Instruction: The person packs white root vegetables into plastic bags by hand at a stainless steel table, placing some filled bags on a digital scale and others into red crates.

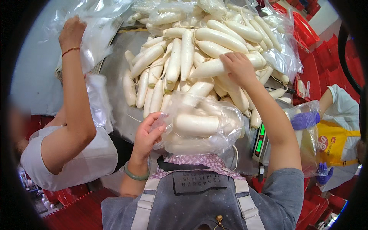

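My left hand (148,133) pinches the rim of a clear plastic bag (230,138) close to my chest. Inside the bag lie several white radishes (198,125), partly blurred by the film. Farther out, my right hand (238,67) is closed over a single white radish (211,68), whose tapered end points left. That radish rests at the top of a large heap of white radishes (174,61) on a grey metal table (118,69). Some radishes just beyond the bag's mouth are partly hidden by it.
A digital scale (260,141) with green displays stands at right. Beside it a co-worker's purple-gloved hand (304,120) holds another clear bag. At left a co-worker's bare hand (73,31) touches plastic sheeting (95,43). Filled bags (169,14) lie at the back; red crates (309,72) stand right.
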Demonstrator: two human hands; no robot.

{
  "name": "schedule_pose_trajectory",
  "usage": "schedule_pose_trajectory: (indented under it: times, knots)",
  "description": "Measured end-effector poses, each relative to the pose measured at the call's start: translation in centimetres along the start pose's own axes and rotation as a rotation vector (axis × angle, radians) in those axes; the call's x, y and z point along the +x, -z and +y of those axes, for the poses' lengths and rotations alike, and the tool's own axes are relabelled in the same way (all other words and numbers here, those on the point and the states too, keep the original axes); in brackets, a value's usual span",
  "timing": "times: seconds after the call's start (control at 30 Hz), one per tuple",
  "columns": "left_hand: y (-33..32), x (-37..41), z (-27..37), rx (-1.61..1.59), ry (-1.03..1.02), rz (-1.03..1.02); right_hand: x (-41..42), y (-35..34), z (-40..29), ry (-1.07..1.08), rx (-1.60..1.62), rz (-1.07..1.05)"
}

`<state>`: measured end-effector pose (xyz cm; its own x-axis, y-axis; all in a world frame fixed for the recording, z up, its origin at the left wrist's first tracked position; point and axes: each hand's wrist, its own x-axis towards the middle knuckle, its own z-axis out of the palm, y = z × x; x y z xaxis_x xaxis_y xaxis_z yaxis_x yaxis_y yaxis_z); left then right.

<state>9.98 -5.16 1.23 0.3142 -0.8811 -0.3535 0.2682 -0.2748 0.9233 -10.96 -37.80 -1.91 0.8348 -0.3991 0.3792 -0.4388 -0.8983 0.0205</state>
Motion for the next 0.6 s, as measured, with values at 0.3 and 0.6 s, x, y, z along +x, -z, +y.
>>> schedule_pose_trajectory:
  times: [0.3,0.6]
  knots:
    - [-1.7,0.8,0.3,0.354,-0.552,-0.061,-5.3,9.7,-4.9,-0.539,2.013,0.503]
    - [-8.0,3.3,1.5,-0.127,-0.088,-0.763,-5.9,6.6,-11.8,-0.193,2.543,0.777]
